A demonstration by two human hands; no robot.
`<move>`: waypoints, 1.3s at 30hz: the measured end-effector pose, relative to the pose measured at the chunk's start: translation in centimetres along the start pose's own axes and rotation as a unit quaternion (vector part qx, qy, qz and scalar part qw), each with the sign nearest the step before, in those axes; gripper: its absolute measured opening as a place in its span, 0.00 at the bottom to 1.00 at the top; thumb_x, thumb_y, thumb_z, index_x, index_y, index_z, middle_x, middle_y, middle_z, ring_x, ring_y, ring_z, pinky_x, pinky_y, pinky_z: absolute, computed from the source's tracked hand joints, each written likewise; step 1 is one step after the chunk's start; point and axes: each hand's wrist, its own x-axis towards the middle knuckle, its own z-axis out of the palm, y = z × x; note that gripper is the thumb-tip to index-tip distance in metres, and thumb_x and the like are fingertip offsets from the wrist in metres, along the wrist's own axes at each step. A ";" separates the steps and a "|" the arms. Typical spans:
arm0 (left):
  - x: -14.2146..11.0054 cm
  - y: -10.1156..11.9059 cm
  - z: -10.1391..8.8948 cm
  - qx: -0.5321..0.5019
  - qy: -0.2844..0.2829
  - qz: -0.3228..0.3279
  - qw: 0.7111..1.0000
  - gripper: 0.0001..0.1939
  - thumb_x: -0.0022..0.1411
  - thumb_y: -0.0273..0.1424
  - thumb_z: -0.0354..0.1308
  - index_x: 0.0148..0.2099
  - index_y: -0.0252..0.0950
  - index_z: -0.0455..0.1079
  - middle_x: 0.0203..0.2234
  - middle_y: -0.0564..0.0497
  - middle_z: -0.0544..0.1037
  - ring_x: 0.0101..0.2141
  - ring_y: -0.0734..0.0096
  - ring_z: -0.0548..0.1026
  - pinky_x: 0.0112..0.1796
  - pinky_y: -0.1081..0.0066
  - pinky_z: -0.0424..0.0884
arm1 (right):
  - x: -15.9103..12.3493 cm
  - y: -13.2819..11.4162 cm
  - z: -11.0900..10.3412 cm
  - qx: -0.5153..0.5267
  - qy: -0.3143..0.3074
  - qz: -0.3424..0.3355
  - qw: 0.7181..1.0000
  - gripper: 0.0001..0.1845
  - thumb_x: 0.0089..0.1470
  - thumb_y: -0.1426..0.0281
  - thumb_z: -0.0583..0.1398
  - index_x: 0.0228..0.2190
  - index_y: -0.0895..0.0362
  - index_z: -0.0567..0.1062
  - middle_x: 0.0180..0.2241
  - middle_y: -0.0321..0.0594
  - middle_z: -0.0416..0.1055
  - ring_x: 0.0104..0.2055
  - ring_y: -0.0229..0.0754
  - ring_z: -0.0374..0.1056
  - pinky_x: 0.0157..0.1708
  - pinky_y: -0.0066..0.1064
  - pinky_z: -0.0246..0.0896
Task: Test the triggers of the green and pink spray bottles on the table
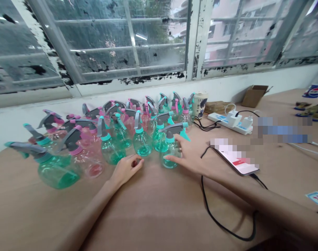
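My right hand (185, 153) is wrapped around the side of a clear green spray bottle (169, 158) with a grey and turquoise trigger head, upright on the table at the front of a group. Its thumb lies across the near side of the bottle. Close by, my left hand (127, 169) rests on the tabletop with curled fingers, thumb tip against the forefinger, and nothing visible in it. Just beyond it stand another green spray bottle (142, 144) and a green one (111, 150) to the left. A pink spray bottle (89, 162) stands further left.
Several more pink and green spray bottles crowd back to the wall. A patterned cup (200, 104), a white power strip (230, 122) and an opened cardboard box (254, 96) stand at the right. A phone (237, 158) and a black cable (213, 218) lie near my right arm.
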 end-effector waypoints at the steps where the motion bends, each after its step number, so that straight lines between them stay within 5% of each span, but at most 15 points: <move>1: -0.2 0.4 0.2 -0.011 0.003 0.000 1.000 0.15 0.64 0.41 0.49 0.35 0.38 0.72 0.22 0.53 0.72 0.25 0.68 0.70 0.30 0.71 0.65 | -0.2 -0.1 0.2 0.008 0.007 0.003 1.000 0.34 0.48 0.51 0.65 0.53 0.51 0.64 0.50 0.46 0.70 0.55 0.55 0.65 0.51 0.50 0.64; 4: -0.8 2.4 1.0 -0.051 0.011 0.005 0.999 0.16 0.63 0.44 0.51 0.45 0.39 0.70 0.29 0.51 0.75 0.29 0.66 0.73 0.31 0.69 0.69 | -1.0 -0.9 0.7 0.024 0.016 0.002 1.000 0.34 0.46 0.52 0.66 0.52 0.50 0.65 0.49 0.45 0.70 0.54 0.54 0.66 0.51 0.49 0.64; 7: -1.7 5.2 2.3 -0.137 0.002 0.029 0.990 0.36 0.54 0.49 0.62 0.60 0.40 0.58 0.49 0.42 0.72 0.44 0.57 0.74 0.39 0.62 0.73 | -2.5 -2.1 1.4 0.025 0.002 0.009 1.000 0.35 0.45 0.53 0.67 0.51 0.51 0.65 0.49 0.45 0.71 0.53 0.54 0.67 0.52 0.51 0.63; 9: -2.3 7.0 3.0 -0.209 -0.009 0.046 0.977 0.45 0.48 0.50 0.67 0.63 0.41 0.53 0.54 0.40 0.68 0.50 0.51 0.71 0.47 0.56 0.71 | -3.7 -2.9 1.5 0.012 -0.025 0.024 0.999 0.37 0.44 0.53 0.67 0.53 0.52 0.64 0.52 0.48 0.69 0.56 0.57 0.65 0.54 0.53 0.61; 12: -2.9 8.6 3.4 -0.271 -0.030 0.046 0.961 0.44 0.48 0.50 0.67 0.62 0.41 0.54 0.54 0.39 0.69 0.52 0.47 0.70 0.51 0.50 0.68 | -5.2 -4.1 0.4 0.011 -0.105 0.040 0.994 0.44 0.43 0.54 0.68 0.58 0.53 0.60 0.58 0.51 0.63 0.61 0.60 0.59 0.57 0.54 0.59; 15: -3.1 9.0 3.2 -0.272 -0.047 0.035 0.961 0.43 0.47 0.48 0.69 0.62 0.43 0.56 0.56 0.40 0.68 0.54 0.45 0.69 0.52 0.47 0.66 | -5.7 -5.0 -1.9 0.042 -0.182 0.045 0.981 0.43 0.45 0.57 0.68 0.60 0.49 0.60 0.58 0.45 0.66 0.59 0.58 0.62 0.55 0.51 0.63; 19: -3.2 8.8 2.9 -0.271 -0.079 0.050 0.958 0.48 0.43 0.46 0.72 0.62 0.43 0.56 0.57 0.40 0.69 0.55 0.43 0.68 0.53 0.45 0.65 | -5.2 -4.5 -4.2 0.058 -0.179 0.054 0.981 0.38 0.44 0.58 0.69 0.56 0.45 0.66 0.57 0.40 0.68 0.59 0.58 0.63 0.57 0.53 0.60; 24: -3.7 9.3 2.7 -0.264 -0.156 0.044 0.951 0.51 0.40 0.49 0.72 0.64 0.43 0.56 0.59 0.41 0.67 0.57 0.40 0.65 0.55 0.41 0.60 | -3.7 -3.7 -4.5 0.175 -0.205 -0.014 0.963 0.60 0.36 0.58 0.73 0.65 0.43 0.49 0.67 0.43 0.49 0.67 0.55 0.49 0.61 0.52 0.51; 26: -3.8 9.5 2.6 -0.250 -0.185 0.050 0.949 0.51 0.40 0.50 0.72 0.64 0.43 0.56 0.59 0.43 0.66 0.58 0.39 0.63 0.56 0.40 0.58 | -3.3 -4.6 -4.3 0.189 -0.231 -0.058 0.953 0.58 0.36 0.61 0.73 0.64 0.43 0.51 0.65 0.43 0.55 0.65 0.52 0.54 0.60 0.46 0.55; 28: -3.9 9.5 2.6 -0.249 -0.195 0.058 0.947 0.52 0.40 0.50 0.71 0.65 0.44 0.56 0.61 0.44 0.65 0.60 0.39 0.60 0.57 0.41 0.57 | -3.1 -6.0 -4.1 0.167 -0.236 -0.075 0.954 0.45 0.40 0.63 0.72 0.58 0.45 0.63 0.55 0.41 0.68 0.57 0.48 0.65 0.54 0.39 0.63; 30: -4.0 9.3 2.7 -0.258 -0.166 0.067 0.949 0.51 0.43 0.50 0.71 0.65 0.43 0.55 0.62 0.43 0.62 0.61 0.40 0.58 0.58 0.43 0.57 | -3.3 -7.4 -3.6 0.117 -0.199 -0.064 0.971 0.26 0.44 0.64 0.70 0.47 0.49 0.72 0.43 0.37 0.76 0.45 0.44 0.73 0.45 0.33 0.68; 32: -4.3 9.2 2.8 -0.273 -0.117 0.072 0.952 0.48 0.48 0.47 0.68 0.66 0.42 0.52 0.63 0.41 0.60 0.61 0.43 0.59 0.59 0.45 0.56 | -3.8 -8.0 -2.8 0.043 -0.098 -0.029 0.994 0.14 0.48 0.63 0.67 0.36 0.52 0.73 0.34 0.35 0.76 0.35 0.41 0.73 0.38 0.32 0.68; 36: -5.1 10.3 3.5 -0.319 -0.083 0.059 0.942 0.55 0.47 0.46 0.70 0.69 0.43 0.42 0.65 0.40 0.55 0.61 0.45 0.59 0.59 0.46 0.57 | -5.2 -7.3 -0.4 -0.061 0.157 0.058 0.984 0.13 0.50 0.61 0.64 0.29 0.54 0.67 0.28 0.36 0.71 0.29 0.42 0.68 0.31 0.33 0.64; 39: -5.6 11.9 4.5 -0.315 -0.091 0.009 0.945 0.59 0.39 0.46 0.74 0.68 0.42 0.45 0.64 0.39 0.56 0.61 0.43 0.58 0.58 0.44 0.58 | -6.4 -6.6 1.3 -0.052 0.200 0.090 0.974 0.13 0.50 0.61 0.63 0.32 0.55 0.66 0.29 0.38 0.70 0.31 0.44 0.68 0.31 0.35 0.65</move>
